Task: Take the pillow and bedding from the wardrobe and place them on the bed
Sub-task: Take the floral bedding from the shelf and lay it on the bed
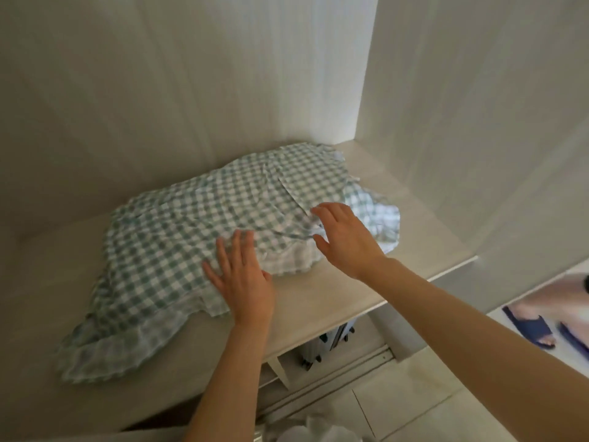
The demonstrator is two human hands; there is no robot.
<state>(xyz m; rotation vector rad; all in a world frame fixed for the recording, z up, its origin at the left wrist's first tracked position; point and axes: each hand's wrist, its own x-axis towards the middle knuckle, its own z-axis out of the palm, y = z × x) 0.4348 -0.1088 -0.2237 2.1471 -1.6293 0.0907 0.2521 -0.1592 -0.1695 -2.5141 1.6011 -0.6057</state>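
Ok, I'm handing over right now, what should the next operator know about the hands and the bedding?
Left hand: open, palm flat on the near edge of the checked bedding.
Right hand: open, fingers spread over the bedding's right side, not gripping.
The bedding lies in a crumpled heap on the wardrobe shelf; a pillow may be under it, I cannot tell.
Done: reached the shelf only.
Left: gather and lift the bedding, carry it to the bed, which is not in view.
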